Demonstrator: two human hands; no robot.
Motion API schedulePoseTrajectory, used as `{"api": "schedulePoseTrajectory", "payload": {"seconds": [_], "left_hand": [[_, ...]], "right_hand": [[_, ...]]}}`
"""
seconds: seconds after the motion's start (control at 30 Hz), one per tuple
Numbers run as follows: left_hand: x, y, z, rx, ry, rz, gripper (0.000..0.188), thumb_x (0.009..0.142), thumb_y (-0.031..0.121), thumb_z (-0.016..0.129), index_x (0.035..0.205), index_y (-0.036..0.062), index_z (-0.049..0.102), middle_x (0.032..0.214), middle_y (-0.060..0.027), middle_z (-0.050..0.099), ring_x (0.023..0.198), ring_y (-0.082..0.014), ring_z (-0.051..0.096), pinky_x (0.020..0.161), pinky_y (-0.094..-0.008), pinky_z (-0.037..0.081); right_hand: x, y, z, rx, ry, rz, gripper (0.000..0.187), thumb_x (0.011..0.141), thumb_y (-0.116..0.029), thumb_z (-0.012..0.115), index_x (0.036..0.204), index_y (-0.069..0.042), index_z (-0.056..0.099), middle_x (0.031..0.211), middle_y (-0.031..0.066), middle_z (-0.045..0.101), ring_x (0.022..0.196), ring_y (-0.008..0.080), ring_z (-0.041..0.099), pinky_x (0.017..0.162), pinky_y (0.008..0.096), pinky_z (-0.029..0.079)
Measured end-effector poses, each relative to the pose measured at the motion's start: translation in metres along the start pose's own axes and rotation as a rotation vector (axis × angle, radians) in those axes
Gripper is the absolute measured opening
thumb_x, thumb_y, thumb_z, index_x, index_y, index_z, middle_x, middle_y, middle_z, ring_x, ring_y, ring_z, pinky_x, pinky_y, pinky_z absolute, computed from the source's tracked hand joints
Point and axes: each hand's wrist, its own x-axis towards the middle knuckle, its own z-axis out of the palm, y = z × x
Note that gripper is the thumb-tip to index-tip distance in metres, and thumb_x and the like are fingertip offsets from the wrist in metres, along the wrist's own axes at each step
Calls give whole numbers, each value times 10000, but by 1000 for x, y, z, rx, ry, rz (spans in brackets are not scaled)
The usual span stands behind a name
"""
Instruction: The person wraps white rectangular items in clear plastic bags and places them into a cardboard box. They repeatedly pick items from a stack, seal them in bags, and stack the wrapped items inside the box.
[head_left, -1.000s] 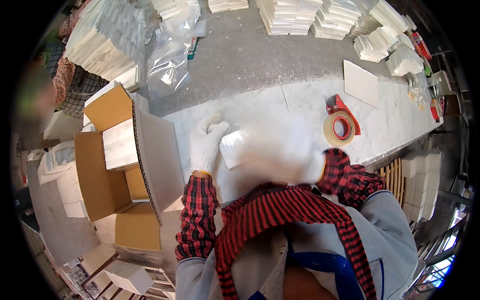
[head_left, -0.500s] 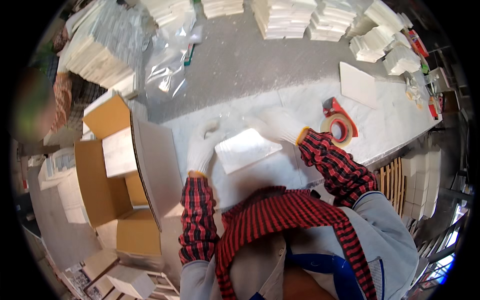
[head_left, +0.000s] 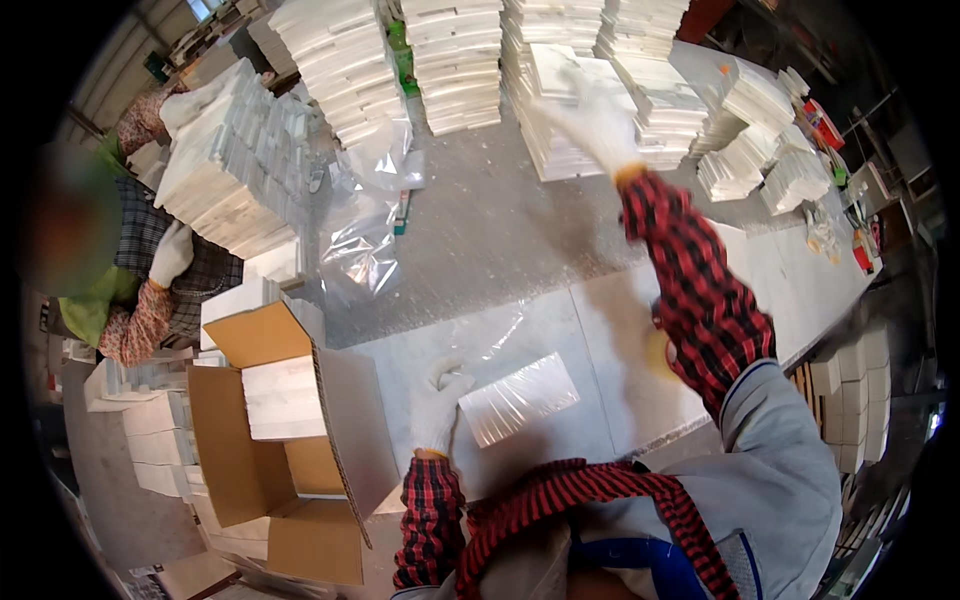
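A stack of flat white tiles sits at the table's wrapped-bundle end, beside a clear plastic bag around a small bundle of white tiles. My left hand, in a white knit glove, is beside the bundle with its fingers curled at the bag's loose film. Stretched far forward, my gloved right hand is over the tile stack, its fingers apart and slightly blurred. Whether it touches the top tile I cannot tell. Beneath my right forearm a tape dispenser shows only in part.
An open cardboard box with white tiles inside stands at my left. Tall tile stacks line the far side. Loose clear bags lie on the grey table. A co-worker's gloved hand is at the far left.
My right hand has left the bundle and reached forward to the tile stack. My left hand stays beside the bundle. The view has tilted up, showing more of the far stacks and the co-worker.
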Motion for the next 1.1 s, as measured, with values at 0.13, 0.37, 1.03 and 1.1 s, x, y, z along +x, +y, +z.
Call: {"api": "schedulePoseTrajectory", "payload": {"seconds": [0.13, 0.37, 1.03, 1.1], "left_hand": [[-3, 8, 2, 87, 25, -21, 413, 865, 34, 780, 1264, -25, 690, 858, -28, 719, 820, -108, 671, 771, -255, 515], [0, 4, 8, 57, -35, 64, 405, 882, 45, 778, 1277, 9, 697, 935, -8, 706, 883, -89, 667, 791, -257, 547], [9, 10, 1, 163, -40, 80, 386, 895, 50, 755, 1266, -30, 682, 891, -17, 673, 809, -119, 646, 732, -247, 512], [16, 4, 0, 110, -59, 44, 418, 898, 64, 769, 1296, -16, 669, 929, -38, 688, 824, -134, 668, 717, -257, 533]], "right_hand": [[95, 1, 11, -275, 4, 261, 1094, 741, -727, 764, 1576, -87, 462, 1311, 232, 710, 1224, 406, 678, 1040, 485, 524], [134, 49, 34, -341, -85, 209, 993, 766, -669, 752, 1520, -60, 537, 1348, 253, 690, 1291, 431, 637, 1072, 504, 510], [-295, -27, -12, 282, -820, -952, 823, 692, -278, 819, 1445, -73, 558, 1388, 206, 564, 1266, 431, 530, 1109, 514, 438], [-287, -32, -5, 222, -866, -893, 820, 704, -268, 806, 1458, -79, 545, 1406, 206, 541, 1283, 427, 510, 1121, 510, 425]]}}
